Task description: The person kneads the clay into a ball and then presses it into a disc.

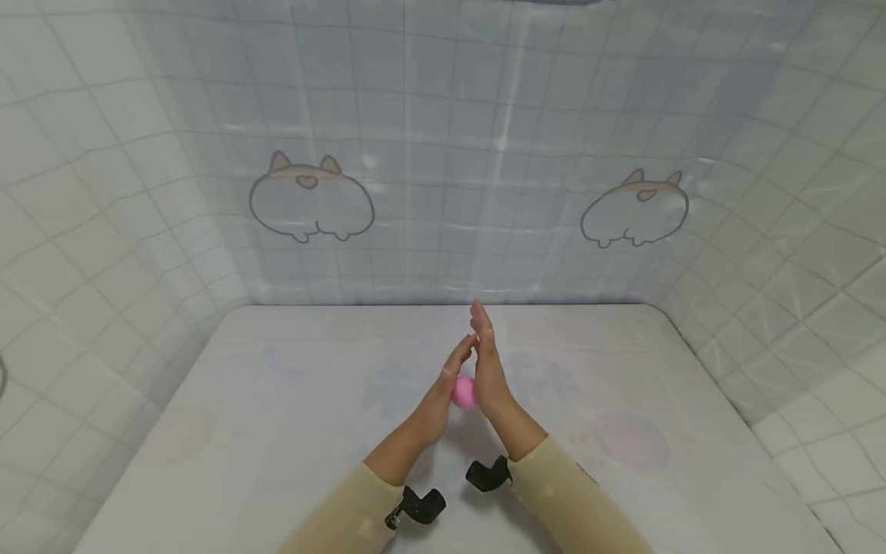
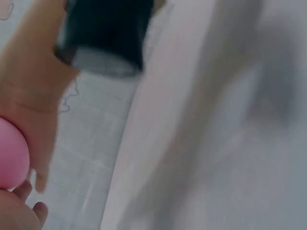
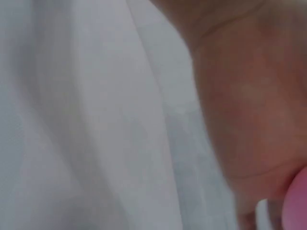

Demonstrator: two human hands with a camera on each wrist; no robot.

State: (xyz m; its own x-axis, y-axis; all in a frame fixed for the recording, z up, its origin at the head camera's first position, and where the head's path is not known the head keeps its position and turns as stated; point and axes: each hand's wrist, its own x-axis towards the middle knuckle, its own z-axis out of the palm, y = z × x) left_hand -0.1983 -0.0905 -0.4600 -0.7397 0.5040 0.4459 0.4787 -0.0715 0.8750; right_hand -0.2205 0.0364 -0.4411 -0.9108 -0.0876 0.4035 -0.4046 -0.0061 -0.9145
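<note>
Past the black wrist devices (image 1: 487, 474), a pink ball (image 1: 464, 392) sits between the facing palms of the left hand (image 1: 436, 402) and right hand (image 1: 492, 380), fingers straight.
It looks light, smooth and perhaps soft: gentle, even pressure on opposite sides should suit, though the palms block both flanks; below spreads the white counter (image 1: 277, 446), then a grid-patterned backdrop (image 1: 450, 100).
</note>
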